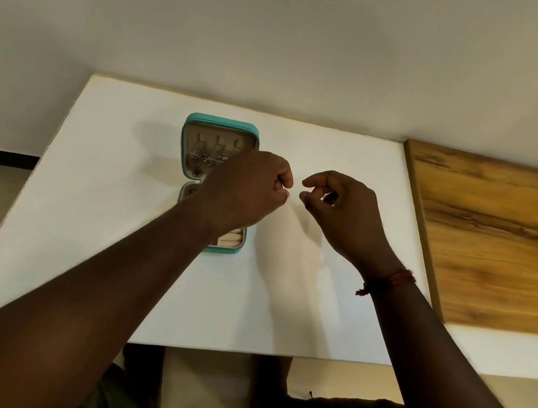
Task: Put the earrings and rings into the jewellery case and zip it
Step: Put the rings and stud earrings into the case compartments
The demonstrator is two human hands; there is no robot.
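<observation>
The teal jewellery case (pixel 222 123) lies open on the white table (pixel 96 216). Its lid is at the far side, with several small metal earrings (pixel 206 158) hanging on the beige lining. My left hand (pixel 249 189) hovers over the case's right side and hides most of the lower tray (pixel 230 242). Its fingers are curled tight, and thumb and forefinger pinch something tiny and pale, apparently an earring (pixel 289 191). My right hand (pixel 344 213) is just to the right of it with fingers loosely curled, thumb and forefinger slightly apart. A small glint shows among its fingers; what it is stays unclear.
A wooden board (pixel 500 239) adjoins the table on the right. A pale wall rises behind the table's far edge. The near table edge runs above my lap. White tabletop spreads to the left of the case and in front of it.
</observation>
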